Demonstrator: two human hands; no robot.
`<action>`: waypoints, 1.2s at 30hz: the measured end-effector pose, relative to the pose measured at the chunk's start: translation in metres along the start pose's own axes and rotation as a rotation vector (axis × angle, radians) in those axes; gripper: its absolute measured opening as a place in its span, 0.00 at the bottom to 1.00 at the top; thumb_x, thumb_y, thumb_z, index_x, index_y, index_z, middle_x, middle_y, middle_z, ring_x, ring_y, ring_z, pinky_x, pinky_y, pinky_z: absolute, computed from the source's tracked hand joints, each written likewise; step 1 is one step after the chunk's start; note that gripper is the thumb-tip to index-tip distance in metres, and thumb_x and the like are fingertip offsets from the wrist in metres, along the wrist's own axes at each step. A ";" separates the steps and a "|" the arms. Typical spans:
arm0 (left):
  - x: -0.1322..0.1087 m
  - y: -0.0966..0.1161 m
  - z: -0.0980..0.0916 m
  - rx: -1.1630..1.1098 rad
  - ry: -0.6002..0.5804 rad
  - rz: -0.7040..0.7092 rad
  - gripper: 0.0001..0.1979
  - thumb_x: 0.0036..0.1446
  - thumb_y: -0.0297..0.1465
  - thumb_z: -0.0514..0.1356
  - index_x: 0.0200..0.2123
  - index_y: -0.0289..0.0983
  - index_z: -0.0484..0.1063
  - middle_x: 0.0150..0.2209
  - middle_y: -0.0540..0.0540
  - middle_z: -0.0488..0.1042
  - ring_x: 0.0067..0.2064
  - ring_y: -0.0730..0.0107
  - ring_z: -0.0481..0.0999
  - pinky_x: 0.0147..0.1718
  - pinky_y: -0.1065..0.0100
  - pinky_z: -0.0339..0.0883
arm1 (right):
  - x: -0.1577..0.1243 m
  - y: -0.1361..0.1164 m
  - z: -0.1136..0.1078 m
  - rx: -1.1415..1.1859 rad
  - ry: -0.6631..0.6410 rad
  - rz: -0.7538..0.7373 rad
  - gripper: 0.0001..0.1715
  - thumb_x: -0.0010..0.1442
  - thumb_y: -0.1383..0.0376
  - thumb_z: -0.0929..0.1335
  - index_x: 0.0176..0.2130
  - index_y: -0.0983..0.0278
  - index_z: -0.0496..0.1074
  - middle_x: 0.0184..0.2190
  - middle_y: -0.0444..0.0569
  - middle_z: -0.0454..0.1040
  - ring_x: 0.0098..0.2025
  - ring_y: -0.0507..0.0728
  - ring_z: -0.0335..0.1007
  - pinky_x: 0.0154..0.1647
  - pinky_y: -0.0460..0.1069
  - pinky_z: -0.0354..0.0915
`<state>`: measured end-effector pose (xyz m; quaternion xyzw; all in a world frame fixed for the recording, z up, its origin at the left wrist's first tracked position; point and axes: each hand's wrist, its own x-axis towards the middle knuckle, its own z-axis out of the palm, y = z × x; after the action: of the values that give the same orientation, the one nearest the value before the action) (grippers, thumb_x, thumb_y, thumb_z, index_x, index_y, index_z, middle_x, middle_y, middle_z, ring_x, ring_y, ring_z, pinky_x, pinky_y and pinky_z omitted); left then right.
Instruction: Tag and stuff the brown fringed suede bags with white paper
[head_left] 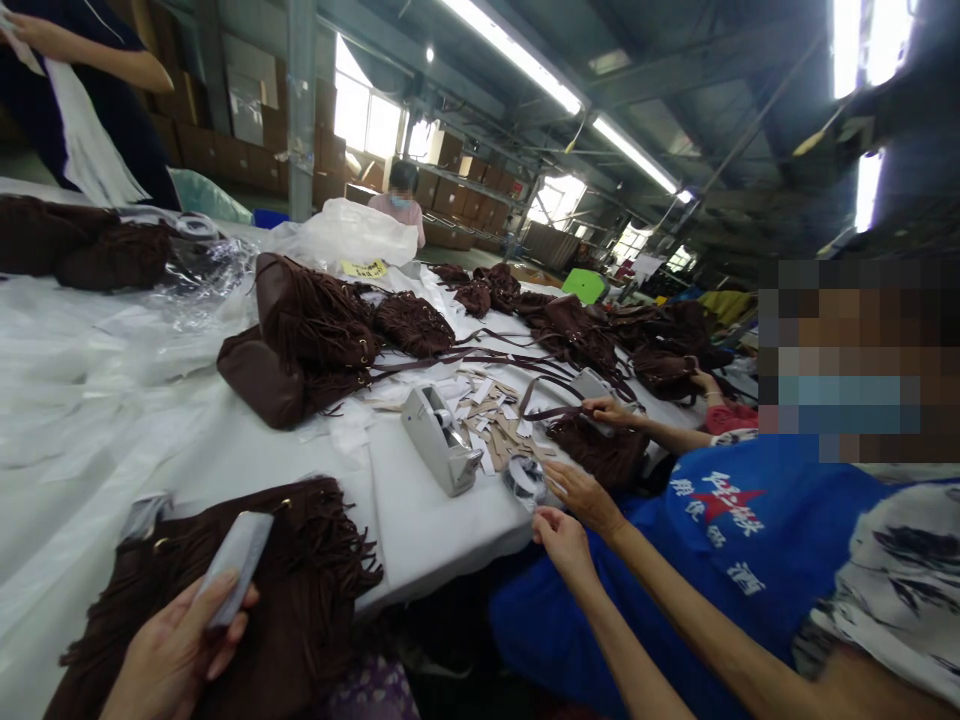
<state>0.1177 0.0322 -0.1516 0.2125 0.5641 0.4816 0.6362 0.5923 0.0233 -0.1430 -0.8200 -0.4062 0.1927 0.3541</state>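
Note:
My left hand (184,640) is closed around a flat grey strip (238,560) that looks wrapped, over a dark brown fringed bag (292,620). The bag lies at the table's near edge, with another grey wrapped piece (146,515) at its top left. Reaching to the right, my right hand (564,543) has its fingertips pinched at the lower edge of a roll of clear tape (525,482). A co-worker's hand (585,495) is beside the same roll. Left of the roll stands a grey tape dispenser (439,440).
Brown and white paper slips (499,425) lie behind the dispenser. More brown bags (300,320) with long straps (502,360) cover the table's middle. Close on my right sits a co-worker in a blue apron (705,520), another hand (615,412) on a bag. Another person (97,90) stands far left.

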 end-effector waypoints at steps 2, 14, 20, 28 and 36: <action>0.000 0.000 0.000 -0.002 -0.003 -0.013 0.26 0.32 0.47 0.71 0.29 0.33 0.72 0.17 0.51 0.69 0.19 0.76 0.61 0.10 0.78 0.53 | 0.000 -0.004 -0.001 -0.024 0.002 -0.033 0.16 0.48 0.58 0.65 0.33 0.65 0.75 0.27 0.49 0.78 0.27 0.57 0.75 0.28 0.47 0.69; -0.003 0.005 0.002 0.008 0.009 -0.005 0.25 0.32 0.46 0.70 0.28 0.33 0.72 0.16 0.51 0.67 0.18 0.76 0.60 0.10 0.77 0.53 | -0.001 -0.012 0.005 -0.107 -0.007 -0.116 0.16 0.51 0.56 0.65 0.34 0.64 0.73 0.27 0.51 0.77 0.31 0.59 0.75 0.31 0.49 0.67; 0.002 0.000 -0.003 -0.024 -0.014 -0.024 0.23 0.33 0.43 0.71 0.29 0.32 0.73 0.20 0.50 0.70 0.18 0.75 0.63 0.10 0.75 0.55 | -0.001 -0.035 0.012 -0.086 -0.223 -0.197 0.09 0.52 0.61 0.66 0.31 0.65 0.71 0.23 0.47 0.76 0.27 0.57 0.74 0.29 0.48 0.67; 0.001 0.000 -0.001 0.003 -0.035 0.057 0.22 0.41 0.47 0.68 0.28 0.32 0.73 0.19 0.50 0.69 0.18 0.76 0.62 0.09 0.77 0.55 | -0.009 -0.071 0.005 -0.509 -0.166 -0.571 0.24 0.55 0.71 0.65 0.52 0.63 0.65 0.42 0.52 0.76 0.44 0.61 0.72 0.48 0.53 0.63; 0.002 0.003 0.000 -0.015 -0.029 0.058 0.23 0.40 0.48 0.68 0.27 0.31 0.73 0.18 0.50 0.69 0.17 0.77 0.61 0.08 0.77 0.54 | -0.014 -0.067 -0.007 -0.681 -0.086 -0.674 0.20 0.61 0.67 0.62 0.53 0.61 0.67 0.52 0.54 0.72 0.52 0.61 0.70 0.51 0.53 0.62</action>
<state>0.1163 0.0351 -0.1507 0.2311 0.5448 0.5008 0.6317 0.5525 0.0376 -0.0883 -0.7033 -0.7038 -0.0430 0.0911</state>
